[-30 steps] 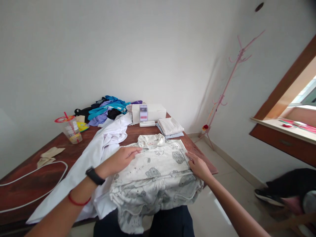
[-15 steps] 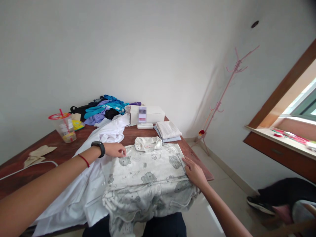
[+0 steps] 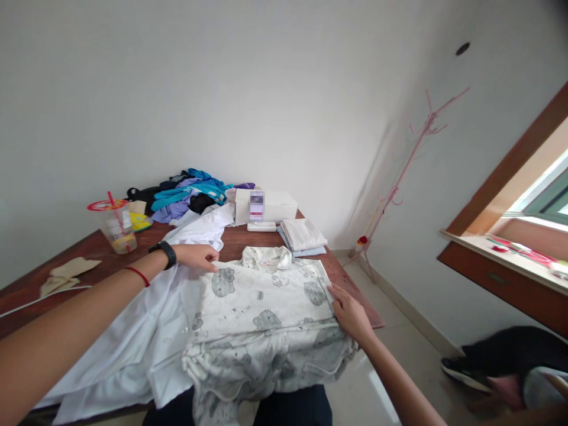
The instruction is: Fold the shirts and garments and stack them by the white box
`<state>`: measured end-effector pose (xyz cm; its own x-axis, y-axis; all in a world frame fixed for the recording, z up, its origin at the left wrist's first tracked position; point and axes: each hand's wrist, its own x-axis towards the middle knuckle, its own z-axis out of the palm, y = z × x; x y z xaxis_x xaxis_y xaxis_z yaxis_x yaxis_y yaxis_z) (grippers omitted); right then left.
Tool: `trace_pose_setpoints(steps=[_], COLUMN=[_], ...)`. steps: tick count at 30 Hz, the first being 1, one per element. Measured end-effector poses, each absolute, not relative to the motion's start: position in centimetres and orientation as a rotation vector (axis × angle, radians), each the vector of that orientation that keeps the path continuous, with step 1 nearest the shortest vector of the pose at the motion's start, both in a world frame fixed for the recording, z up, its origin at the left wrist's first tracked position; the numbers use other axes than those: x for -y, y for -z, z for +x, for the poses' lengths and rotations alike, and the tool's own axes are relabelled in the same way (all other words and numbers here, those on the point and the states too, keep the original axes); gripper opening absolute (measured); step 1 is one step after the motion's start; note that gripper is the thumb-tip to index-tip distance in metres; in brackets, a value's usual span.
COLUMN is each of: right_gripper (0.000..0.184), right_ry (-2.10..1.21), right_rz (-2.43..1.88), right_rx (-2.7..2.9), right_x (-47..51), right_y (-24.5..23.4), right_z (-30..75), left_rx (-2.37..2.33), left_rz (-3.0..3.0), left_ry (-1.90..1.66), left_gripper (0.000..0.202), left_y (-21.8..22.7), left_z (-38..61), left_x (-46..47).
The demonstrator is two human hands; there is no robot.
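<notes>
A pale printed garment [image 3: 261, 313] with grey cartoon figures lies flat on the brown table [image 3: 110, 263], its lower part hanging over the near edge. My left hand [image 3: 197, 256], with a black watch and red string at the wrist, pinches the garment's upper left corner. My right hand [image 3: 348, 307] rests with fingers together on the garment's right edge, pressing it down. A white shirt [image 3: 146, 331] lies spread under and to the left of the printed garment.
Behind are a heap of blue, purple and black clothes [image 3: 190, 195], a white box [image 3: 266, 204], folded cloths [image 3: 304, 234], a plastic cup with a red lid [image 3: 116, 225] and a white cable [image 3: 39, 296]. A pink coat stand [image 3: 399, 171] fills the corner. Another person's dark clothing [image 3: 510, 361] shows low right.
My left hand has slid from the garment's middle to its upper left corner and pulled it out flat. My right hand has stayed on the right edge.
</notes>
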<state>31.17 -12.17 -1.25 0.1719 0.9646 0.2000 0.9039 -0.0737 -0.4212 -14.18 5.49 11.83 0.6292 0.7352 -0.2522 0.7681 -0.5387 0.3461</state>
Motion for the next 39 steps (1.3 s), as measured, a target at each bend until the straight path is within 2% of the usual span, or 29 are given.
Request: trace_pose_setpoints(steps=[5, 10, 12, 15, 20, 24, 31, 35, 39], right_gripper=[0.054, 0.053, 0.049, 0.043, 0.046, 0.050, 0.034, 0.043, 0.038], right_ry=[-0.194, -0.192, -0.176, -0.122, -0.148, -0.245, -0.444, -0.585, -0.760], right_rz=[-2.001, -1.948, -1.941, -2.063, -2.184, -2.173, -2.118, -2.050, -1.910], right_rx=[1.776, 1.837, 1.851, 1.806, 1.748, 1.747, 1.650, 1.637, 1.654], right_x=[12.1, 12.0, 12.1, 12.3, 11.7, 10.6, 9.4, 9.2, 9.2], right_y=[1.3, 1.1, 0.9, 0.3, -0.3, -0.3, 0.4, 0.7, -0.3], right_z=[31.2, 31.6, 31.8, 32.1, 32.8, 33.5, 34.6, 34.7, 33.7], left_rx=[-1.502, -1.677, -1.509, -1.265, -1.321, -1.328, -1.334, -1.349, -1.346], left_rz=[2.534, 2.725, 2.806, 2.832, 2.795, 2.825, 2.842, 2.852, 2.810], left_ry=[0.071, -0.184, -0.243, -0.262, -0.255, -0.287, -0.320, -0.315, -0.252], left_gripper=[0.007, 0.037, 0.040, 0.055, 0.063, 0.068, 0.070, 0.071, 0.072], left_y=[-11.2, -9.6, -8.1, -5.0, -0.9, -0.6, -0.7, -0.4, -0.8], left_z=[-14.2, -10.8, -9.3, -8.5, -9.6, -9.9, -9.7, -9.6, -9.7], left_x=[-3.9, 1.9, 4.2, 6.6, 7.3, 7.2, 7.5, 7.5, 7.6])
